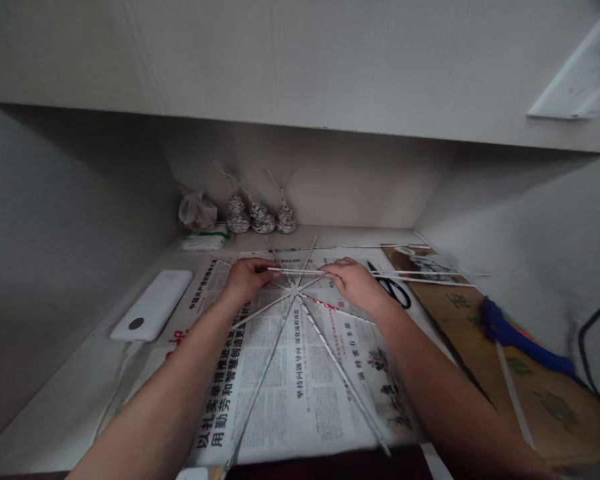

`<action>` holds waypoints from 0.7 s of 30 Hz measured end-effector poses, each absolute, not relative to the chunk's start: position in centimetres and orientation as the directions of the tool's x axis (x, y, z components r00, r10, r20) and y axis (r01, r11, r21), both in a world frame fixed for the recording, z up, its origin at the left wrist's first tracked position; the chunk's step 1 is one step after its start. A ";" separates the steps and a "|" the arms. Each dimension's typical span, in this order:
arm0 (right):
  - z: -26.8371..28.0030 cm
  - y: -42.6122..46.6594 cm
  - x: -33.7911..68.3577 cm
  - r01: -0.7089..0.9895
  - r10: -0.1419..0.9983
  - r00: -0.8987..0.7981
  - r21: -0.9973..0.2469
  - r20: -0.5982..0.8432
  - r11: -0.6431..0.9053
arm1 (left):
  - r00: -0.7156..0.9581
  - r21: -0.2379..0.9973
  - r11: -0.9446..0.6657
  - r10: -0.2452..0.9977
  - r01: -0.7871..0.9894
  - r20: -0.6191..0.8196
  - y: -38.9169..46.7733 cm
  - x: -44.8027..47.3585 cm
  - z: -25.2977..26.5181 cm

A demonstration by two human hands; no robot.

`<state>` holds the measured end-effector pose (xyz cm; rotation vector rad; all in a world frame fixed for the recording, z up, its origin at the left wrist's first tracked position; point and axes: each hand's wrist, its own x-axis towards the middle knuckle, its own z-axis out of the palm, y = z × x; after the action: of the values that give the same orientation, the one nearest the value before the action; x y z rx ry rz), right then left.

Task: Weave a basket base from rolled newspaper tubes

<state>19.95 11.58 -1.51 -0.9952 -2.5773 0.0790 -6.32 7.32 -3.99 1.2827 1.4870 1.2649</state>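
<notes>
Head view: fingers (335,269) hold paper strips (301,271); plastic bag (198,212) behind, contents unclear.

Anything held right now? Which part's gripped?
A thin pale strand, possibly doubled: left hand pinches near its left end; right hand grips partway along, the rest apparently running on to the right.

Pale walls (535,233) enclose a dimly lit alcove (360,183).
</notes>
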 end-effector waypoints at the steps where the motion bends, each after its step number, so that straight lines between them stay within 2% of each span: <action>1: -1.6 11.6 20.0 0.640 0.661 -0.679 -0.184 0.320 0.746 | -0.189 0.983 -0.022 0.980 0.182 0.057 7.3 -6.2 -3.9; 6: -1.7 11.8 20.4 0.695 0.713 -0.656 -0.167 0.249 0.699 | -0.195 0.976 -0.132 0.967 0.175 0.166 7.0 -5.7 -3.3; 10: -1.7 11.9 20.5 0.707 0.724 -0.647 -0.168 0.239 0.687 | -0.221 0.950 -0.153 0.951 0.274 0.217 7.2 -5.6 -3.5; 14: -1.7 11.8 20.5 0.696 0.729 -0.639 -0.221 0.245 0.684 | -0.224 0.910 -0.157 0.940 0.385 0.257 7.4 -5.8 -3.9; 18: -1.7 11.4 20.1 0.659 0.720 -0.640 -0.290 0.270 0.694 | -0.202 0.902 -0.160 0.945 0.400 0.257 7.3 -5.5 -4.2; 21: -1.9 10.8 19.2 0.585 0.668 -0.679 -0.326 0.304 0.743 | -0.161 0.925 -0.154 0.962 0.346 0.220 7.2 -5.0 -4.1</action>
<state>19.24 10.82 -1.88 -0.9586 -2.5382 0.2822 -4.97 7.20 -4.14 1.5093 1.5169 1.3269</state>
